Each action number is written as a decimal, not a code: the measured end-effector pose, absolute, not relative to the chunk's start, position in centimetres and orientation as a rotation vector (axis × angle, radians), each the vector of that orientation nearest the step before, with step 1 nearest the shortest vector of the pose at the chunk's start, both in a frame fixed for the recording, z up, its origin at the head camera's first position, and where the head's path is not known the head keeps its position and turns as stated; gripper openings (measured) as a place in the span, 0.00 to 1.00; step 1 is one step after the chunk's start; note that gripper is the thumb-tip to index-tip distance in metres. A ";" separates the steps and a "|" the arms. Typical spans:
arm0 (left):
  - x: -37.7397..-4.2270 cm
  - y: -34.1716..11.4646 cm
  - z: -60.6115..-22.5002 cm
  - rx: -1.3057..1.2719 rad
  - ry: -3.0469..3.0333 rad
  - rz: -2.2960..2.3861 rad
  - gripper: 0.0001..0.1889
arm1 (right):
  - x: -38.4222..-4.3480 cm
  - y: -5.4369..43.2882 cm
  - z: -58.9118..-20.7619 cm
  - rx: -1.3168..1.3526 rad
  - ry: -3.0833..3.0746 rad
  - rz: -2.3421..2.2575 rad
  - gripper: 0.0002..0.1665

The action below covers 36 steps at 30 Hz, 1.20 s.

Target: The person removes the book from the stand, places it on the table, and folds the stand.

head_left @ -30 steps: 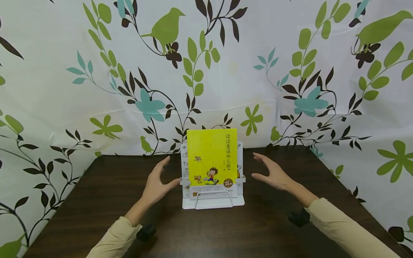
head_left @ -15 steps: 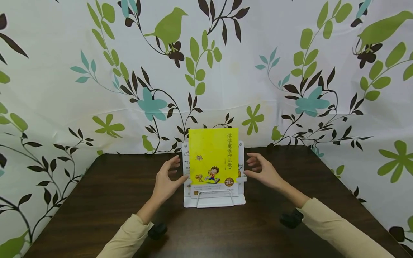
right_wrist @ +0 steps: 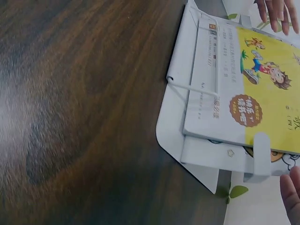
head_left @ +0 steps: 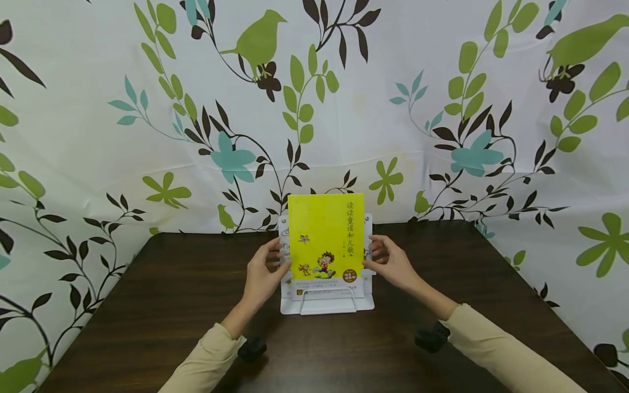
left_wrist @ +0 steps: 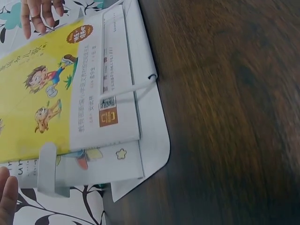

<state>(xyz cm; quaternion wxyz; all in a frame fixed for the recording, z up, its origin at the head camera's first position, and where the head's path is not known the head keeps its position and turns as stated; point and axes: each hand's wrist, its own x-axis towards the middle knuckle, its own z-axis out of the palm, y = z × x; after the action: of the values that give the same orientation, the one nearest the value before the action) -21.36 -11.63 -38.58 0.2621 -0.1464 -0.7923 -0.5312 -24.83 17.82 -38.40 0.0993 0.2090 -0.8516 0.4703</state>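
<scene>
A yellow book (head_left: 324,234) with a cartoon boy and Chinese characters on its cover leans upright on a white book stand (head_left: 290,308). Behind it, a wider white book (left_wrist: 126,161) shows at the sides. My left hand (head_left: 262,273) is at the yellow book's left edge, thumb in front, fingers bent towards the side. My right hand (head_left: 393,265) mirrors it at the right edge. In the wrist views, the left fingers (left_wrist: 8,197) and right fingers (right_wrist: 291,192) lie close beside the books; contact is hard to tell.
The stand's wire holder (head_left: 328,300) crosses the books' lower front, and side clips (left_wrist: 47,168) (right_wrist: 261,157) hook over the rear book's edges. All stands on a dark wooden table (head_left: 324,355). A leaf-and-bird patterned cloth (head_left: 344,120) hangs behind. Black wrist cameras (head_left: 252,348) sit under both forearms.
Both hands have moved inward from either side, the left to the right and the right to the left, up to the yellow book's edges. The books and stand have stayed in place.
</scene>
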 end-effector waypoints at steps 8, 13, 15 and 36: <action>-22.8 -11.4 -40.5 -0.384 -2.118 -1.465 0.26 | -23.4 16.4 -37.2 0.546 -2.495 1.438 0.32; -23.0 -11.1 -40.7 -0.354 -2.123 -1.462 0.26 | -24.6 16.6 -39.2 0.508 -2.452 1.407 0.31; -23.0 -11.0 -40.8 -0.355 -2.118 -1.455 0.26 | -24.7 16.4 -39.4 0.488 -2.435 1.406 0.30; -23.6 -10.3 -41.6 -0.350 -2.089 -1.458 0.22 | -24.8 14.4 -39.5 0.359 -2.413 1.415 0.24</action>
<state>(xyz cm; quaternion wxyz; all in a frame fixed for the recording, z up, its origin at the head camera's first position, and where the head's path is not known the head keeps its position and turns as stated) -23.65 -10.33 -41.60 0.2810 -0.1305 -0.7797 -0.5442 -24.80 14.40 -39.53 0.1600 0.1256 -0.8445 0.4954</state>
